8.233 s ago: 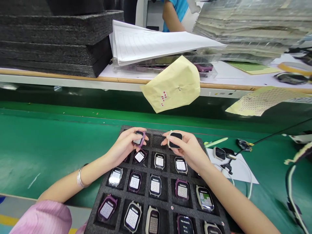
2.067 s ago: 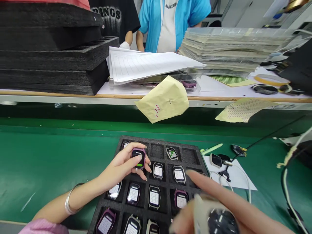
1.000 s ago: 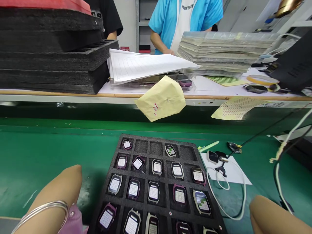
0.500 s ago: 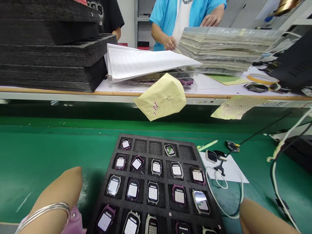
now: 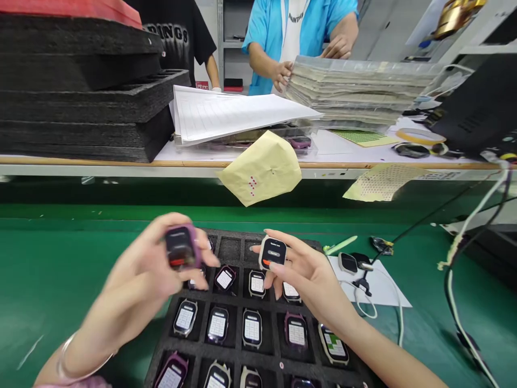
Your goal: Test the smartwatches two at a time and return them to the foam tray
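My left hand (image 5: 151, 258) is closed on a purple smartwatch case (image 5: 180, 248) with a dark screen and a red strip; the hand is blurred. In my right hand (image 5: 301, 264) is a silver smartwatch case (image 5: 272, 251), its dark screen turned toward me, gripped between thumb and fingers. Both hands are raised over a black foam tray (image 5: 238, 308). Several purple and silver watches sit in its compartments, most with lit white screens, such as a silver watch (image 5: 252, 327) near the middle. My hands hide parts of the upper rows.
On the green bench, a white sheet (image 5: 388, 288) carries another watch (image 5: 348, 263) and cables, beside a green pen (image 5: 341, 246). The shelf beyond holds black foam trays (image 5: 72, 121), papers (image 5: 238, 116) and a bundled stack (image 5: 355, 91). Two people stand behind it.
Both hands have come up into view over the tray, each now holding a watch. Earlier only the forearms showed at the lower edges. The view has shifted slightly.
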A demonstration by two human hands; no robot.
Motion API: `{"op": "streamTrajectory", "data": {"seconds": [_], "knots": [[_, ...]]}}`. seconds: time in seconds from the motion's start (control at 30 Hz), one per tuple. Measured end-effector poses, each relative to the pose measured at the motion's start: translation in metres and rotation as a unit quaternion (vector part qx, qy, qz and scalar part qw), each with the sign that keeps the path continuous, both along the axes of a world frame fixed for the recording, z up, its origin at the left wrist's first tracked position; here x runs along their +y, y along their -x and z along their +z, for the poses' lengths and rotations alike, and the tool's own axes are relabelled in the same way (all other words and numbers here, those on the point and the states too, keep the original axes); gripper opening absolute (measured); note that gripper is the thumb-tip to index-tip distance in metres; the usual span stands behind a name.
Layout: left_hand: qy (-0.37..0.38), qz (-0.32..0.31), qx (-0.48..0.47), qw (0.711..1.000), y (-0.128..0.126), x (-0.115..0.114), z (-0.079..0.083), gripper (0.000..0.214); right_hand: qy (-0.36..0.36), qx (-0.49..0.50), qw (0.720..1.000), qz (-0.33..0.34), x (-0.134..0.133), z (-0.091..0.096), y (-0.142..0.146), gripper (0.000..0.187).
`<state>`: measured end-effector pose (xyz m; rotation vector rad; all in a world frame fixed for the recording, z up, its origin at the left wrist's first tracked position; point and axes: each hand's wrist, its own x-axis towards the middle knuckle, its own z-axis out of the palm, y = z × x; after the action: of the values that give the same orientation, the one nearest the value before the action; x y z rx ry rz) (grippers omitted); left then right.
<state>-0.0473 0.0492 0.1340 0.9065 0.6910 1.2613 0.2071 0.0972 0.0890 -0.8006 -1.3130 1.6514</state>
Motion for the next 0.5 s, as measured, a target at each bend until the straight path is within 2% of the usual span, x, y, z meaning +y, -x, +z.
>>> {"op": "streamTrajectory", "data": {"seconds": [0.07,0.13,0.2,0.33,0.5], "knots": [[0.045,-0.069,-0.021,0.996,-0.009,0.012,-0.011,0.043,-0.012,0.006,1.000,0.016,-0.002,0.001,-0.002,0.047],[0.084,-0.105,-0.008,0.991,-0.019,0.020,-0.024,0.042,-0.021,0.006,0.999,0.027,-0.004,0.003,-0.004,0.050],[0.088,-0.111,0.027,0.990,-0.027,0.024,-0.034,0.039,-0.024,-0.003,0.999,0.027,-0.004,0.004,-0.006,0.051],[0.042,-0.102,0.072,0.991,-0.036,0.024,-0.046,0.031,-0.033,-0.009,0.999,0.015,-0.004,0.000,-0.005,0.046],[0.003,-0.099,0.079,0.992,-0.038,0.023,-0.054,0.034,-0.042,-0.058,0.996,-0.061,-0.002,-0.002,-0.002,0.030]]}}
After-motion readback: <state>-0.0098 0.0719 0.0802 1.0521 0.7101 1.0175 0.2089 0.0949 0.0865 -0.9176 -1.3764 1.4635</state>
